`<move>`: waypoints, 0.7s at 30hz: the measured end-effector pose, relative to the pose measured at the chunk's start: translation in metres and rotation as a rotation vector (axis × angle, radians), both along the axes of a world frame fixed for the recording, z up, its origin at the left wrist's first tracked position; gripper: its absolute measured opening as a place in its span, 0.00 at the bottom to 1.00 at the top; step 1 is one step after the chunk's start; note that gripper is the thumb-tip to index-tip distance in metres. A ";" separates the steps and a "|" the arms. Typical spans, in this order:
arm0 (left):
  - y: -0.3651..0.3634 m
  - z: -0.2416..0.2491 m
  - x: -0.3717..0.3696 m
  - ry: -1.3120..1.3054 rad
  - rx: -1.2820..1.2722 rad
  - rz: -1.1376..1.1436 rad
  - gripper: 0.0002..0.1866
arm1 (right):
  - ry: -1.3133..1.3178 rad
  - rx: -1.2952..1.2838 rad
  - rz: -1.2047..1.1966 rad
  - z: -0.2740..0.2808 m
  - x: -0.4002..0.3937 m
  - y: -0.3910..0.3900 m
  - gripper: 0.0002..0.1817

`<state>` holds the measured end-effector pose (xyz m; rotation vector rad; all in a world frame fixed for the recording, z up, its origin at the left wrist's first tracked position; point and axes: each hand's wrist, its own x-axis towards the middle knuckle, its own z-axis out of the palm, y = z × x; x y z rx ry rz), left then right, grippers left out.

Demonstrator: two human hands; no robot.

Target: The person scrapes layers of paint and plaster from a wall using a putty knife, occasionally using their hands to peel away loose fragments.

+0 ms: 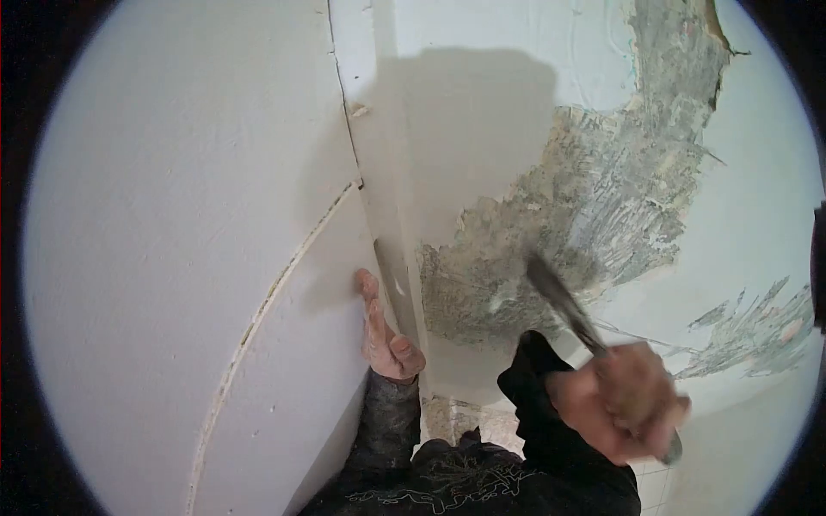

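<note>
A: Where is the tool, and how is it held?

B: The bladed tool lies across the front of the rough wall patch, clenched in the right hand. Its blade runs up and to the left from the fist; the butt emerges below the fingers. Blur softens both, so I cannot tell whether the tip meets the wall.

A: And the other hand?

B: The left hand grasps nothing: fingers extended, it rests apparently against the pale panel, beside the corner.

A: How should such a tool handle?

B: Probably light and stiff, the blade narrow, flat, dark and likely metal. The handle is the proper place to take hold, with the fist well behind the blade; dust could make it slippery.

A: The materials around it?

B: The patch is grey, mottled and scored, with a ragged margin; the white coating about it is smooth, thin and probably brittle along that edge. The panel is matt and faintly pitted, crossed by a curved, crumbly seam. Below, the dark sleeve looks soft and dusty, and pale floor tiles show square joints.
</note>
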<state>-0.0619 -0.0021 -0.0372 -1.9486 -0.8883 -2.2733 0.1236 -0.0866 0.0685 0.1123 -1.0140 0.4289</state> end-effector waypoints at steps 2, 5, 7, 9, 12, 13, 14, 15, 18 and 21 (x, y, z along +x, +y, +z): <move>-0.001 -0.001 -0.001 -0.002 0.029 0.014 0.33 | -0.062 -0.044 -0.158 -0.004 -0.009 0.016 0.15; 0.001 -0.002 -0.001 -0.023 0.077 0.000 0.33 | -0.295 -0.142 -0.501 -0.006 -0.023 0.048 0.17; -0.001 -0.004 -0.003 -0.007 0.069 -0.002 0.32 | -0.254 -0.137 -0.516 -0.004 -0.028 0.056 0.17; 0.003 -0.003 -0.002 -0.010 0.081 0.009 0.32 | -0.149 -0.084 -0.422 0.000 -0.033 0.065 0.17; -0.003 -0.003 -0.002 -0.013 0.079 0.018 0.31 | 0.022 -0.030 -0.279 0.000 -0.040 0.067 0.16; -0.004 -0.004 0.001 -0.031 0.076 0.018 0.31 | 0.010 0.019 -0.171 -0.002 -0.042 0.067 0.16; -0.001 -0.002 0.001 -0.046 0.082 0.022 0.30 | 0.152 0.046 -0.137 -0.001 -0.046 0.071 0.16; -0.006 -0.001 0.000 -0.041 0.044 0.022 0.30 | 0.298 0.056 -0.114 -0.003 -0.051 0.071 0.15; -0.003 0.002 0.003 -0.073 0.040 0.033 0.29 | 0.695 0.120 -0.004 0.000 -0.065 0.085 0.13; -0.003 -0.004 0.005 -0.085 0.128 0.019 0.29 | 0.379 -0.061 -0.198 -0.027 -0.032 0.066 0.12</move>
